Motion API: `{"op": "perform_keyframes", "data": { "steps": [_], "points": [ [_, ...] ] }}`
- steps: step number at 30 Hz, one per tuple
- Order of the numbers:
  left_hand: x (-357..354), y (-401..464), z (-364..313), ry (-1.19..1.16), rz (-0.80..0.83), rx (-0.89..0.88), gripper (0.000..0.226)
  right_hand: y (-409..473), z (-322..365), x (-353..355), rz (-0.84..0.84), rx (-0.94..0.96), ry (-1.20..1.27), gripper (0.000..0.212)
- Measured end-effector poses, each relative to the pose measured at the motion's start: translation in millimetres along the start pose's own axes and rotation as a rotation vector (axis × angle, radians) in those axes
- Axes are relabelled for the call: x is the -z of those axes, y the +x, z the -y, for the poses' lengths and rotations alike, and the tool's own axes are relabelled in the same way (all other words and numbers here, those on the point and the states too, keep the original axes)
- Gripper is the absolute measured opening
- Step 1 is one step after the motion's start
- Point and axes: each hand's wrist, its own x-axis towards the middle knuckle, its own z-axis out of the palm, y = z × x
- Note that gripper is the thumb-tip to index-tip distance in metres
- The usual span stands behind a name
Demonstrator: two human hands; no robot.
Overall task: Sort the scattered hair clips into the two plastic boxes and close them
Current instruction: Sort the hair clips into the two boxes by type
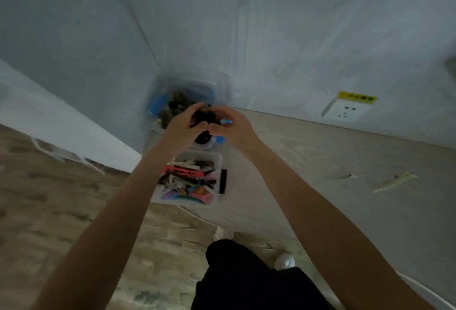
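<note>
Both hands meet over the far box (158, 102), which sits by the wall and has blue clasps. The left hand (183, 125) and the right hand (233, 128) both pinch one dark clip (206, 117) between their fingertips, just above that box. The picture is blurry, so the clip's shape is hard to tell. The far box has dark clips inside. The near box (217, 159) sits just in front of it, open and full of colorful clips (187, 181). A black clip (222, 181) sticks out at its right wall. Two pale clips (394, 181) lie on the table (345, 161), well apart to the right.
</note>
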Motion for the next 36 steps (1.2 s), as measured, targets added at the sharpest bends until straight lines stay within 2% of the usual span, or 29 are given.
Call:
{"op": "perform_keyframes", "data": {
  "steps": [3, 6, 11, 14, 16, 20, 24, 28, 30, 32, 34, 36],
  "points": [
    [22, 12, 11, 0.034, -0.070, -0.056, 0.048, 25, 9, -13, -0.058, 0.056, -0.146, 0.027],
    [45, 16, 31, 0.226, -0.213, -0.083, 0.035, 48, 6, -20, -0.144, 0.127, -0.424, 0.021],
    [64, 7, 71, 0.501, -0.298, -0.145, 0.029, 60, 12, -28, -0.080, 0.264, -0.653, 0.029],
    [68, 10, 84, 0.518, -0.326, -0.131, 0.034, 59, 14, -42, -0.008, 0.371, -0.777, 0.026],
    [71, 14, 88, 0.497, -0.303, -0.118, 0.032, 58, 9, -55, 0.062, 0.415, -0.871, 0.027],
    [73, 22, 93, 0.502, -0.257, -0.163, 0.021, 57, 2, -65, 0.096, 0.288, -0.946, 0.031],
    [73, 21, 96, 0.505, -0.263, -0.182, 0.021, 57, 1, -68, 0.093, 0.318, -1.030, 0.030],
    [72, 21, 98, 0.484, -0.279, -0.184, 0.020, 53, 0, -61, 0.201, 0.359, -1.077, 0.030],
    [69, 21, 99, 0.516, -0.295, -0.212, 0.024, 51, -6, -54, 0.227, 0.425, -1.100, 0.030],
    [64, 24, 99, 0.569, -0.275, -0.289, 0.033, 48, -11, -50, 0.265, 0.417, -1.183, 0.041],
    [56, 27, 98, 0.627, -0.167, -0.334, 0.046, 46, -16, -51, 0.343, 0.368, -1.265, 0.056],
    [49, 30, 100, 0.708, -0.042, -0.302, 0.058, 44, -18, -52, 0.373, 0.342, -1.280, 0.058]
  ]
}}
